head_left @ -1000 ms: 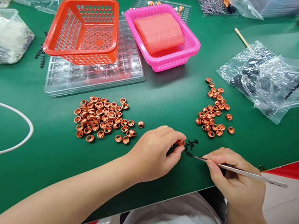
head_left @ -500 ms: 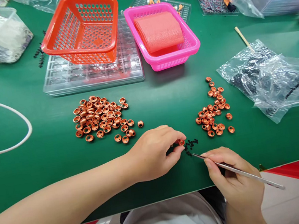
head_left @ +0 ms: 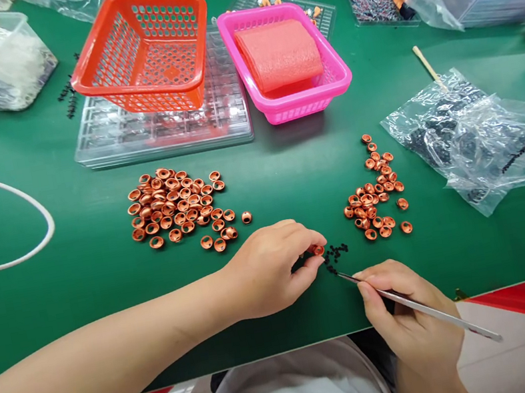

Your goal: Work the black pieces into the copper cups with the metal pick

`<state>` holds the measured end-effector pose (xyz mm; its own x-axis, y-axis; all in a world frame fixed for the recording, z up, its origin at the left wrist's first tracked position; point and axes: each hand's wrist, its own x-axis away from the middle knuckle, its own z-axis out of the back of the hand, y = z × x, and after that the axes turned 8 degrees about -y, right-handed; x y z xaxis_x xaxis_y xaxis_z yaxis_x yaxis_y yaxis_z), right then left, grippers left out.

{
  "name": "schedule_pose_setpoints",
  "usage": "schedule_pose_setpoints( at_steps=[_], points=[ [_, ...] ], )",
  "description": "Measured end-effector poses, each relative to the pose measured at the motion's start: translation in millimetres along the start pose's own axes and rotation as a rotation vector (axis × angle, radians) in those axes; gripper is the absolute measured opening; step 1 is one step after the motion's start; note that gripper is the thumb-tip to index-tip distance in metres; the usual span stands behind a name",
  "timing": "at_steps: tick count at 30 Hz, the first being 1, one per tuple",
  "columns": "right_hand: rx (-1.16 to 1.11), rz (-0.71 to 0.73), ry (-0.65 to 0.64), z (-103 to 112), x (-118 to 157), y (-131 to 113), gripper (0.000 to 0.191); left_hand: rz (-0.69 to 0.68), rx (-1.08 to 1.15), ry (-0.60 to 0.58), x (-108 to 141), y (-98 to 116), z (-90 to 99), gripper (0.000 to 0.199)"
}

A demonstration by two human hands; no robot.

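Observation:
My left hand [head_left: 275, 269] rests on the green table, thumb and fingertips closed on a small copper-coloured cup [head_left: 319, 250] with a hole in it. My right hand [head_left: 410, 313] holds slim metal tweezers [head_left: 427, 309] like a pen. Their tip points at a scatter of tiny black parts [head_left: 336, 253] just right of the held cup; whether the tip grips one is too small to tell. Similar copper cups lie in a larger pile [head_left: 172, 202] beyond my left forearm and a smaller pile [head_left: 370, 201] beyond my right hand.
An orange basket [head_left: 146, 88] sits on clear plastic trays [head_left: 162, 143]. Beside it stands a pink basket [head_left: 299, 98] with folded pink foam [head_left: 277, 51]. Plastic bags of black parts [head_left: 475, 132] lie at right. A white cable [head_left: 41, 208] loops at left, near a clear tub [head_left: 18, 77].
The tweezers' tip has shifted very slightly down, with my right hand moving a touch to the left. My left hand and the held cup stay in place.

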<state>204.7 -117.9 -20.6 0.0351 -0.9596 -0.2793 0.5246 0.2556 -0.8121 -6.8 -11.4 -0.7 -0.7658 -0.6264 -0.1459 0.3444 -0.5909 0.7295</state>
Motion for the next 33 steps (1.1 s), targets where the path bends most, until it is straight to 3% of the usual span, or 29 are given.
schedule_pose_setpoints(
  at_steps=[8, 14, 21, 26, 33],
  points=[
    [0.056, 0.088, -0.073, 1.7, 0.7, 0.7, 0.030, 0.005, -0.004, -0.005, -0.3, 0.7, 0.8, 0.012],
    [0.077, 0.107, -0.052, 1.1, 0.0, -1.5, 0.030, -0.001, -0.004, 0.003, -0.4, 0.4, 0.3, 0.011],
    [0.005, 0.091, 0.053, 0.6, 5.0, 0.6, 0.026, -0.046, -0.062, 0.001, 2.0, 3.7, 2.7, 0.011],
    [-0.027, 0.115, 0.190, -0.2, 12.4, 5.4, 0.019, -0.112, -0.030, -0.072, 4.1, 13.0, 0.6, 0.014],
    [-0.039, 0.188, 0.105, -0.2, 9.9, 3.0, 0.028, -0.129, 0.072, -0.119, 5.0, 16.2, -2.6, 0.017]
  ],
)
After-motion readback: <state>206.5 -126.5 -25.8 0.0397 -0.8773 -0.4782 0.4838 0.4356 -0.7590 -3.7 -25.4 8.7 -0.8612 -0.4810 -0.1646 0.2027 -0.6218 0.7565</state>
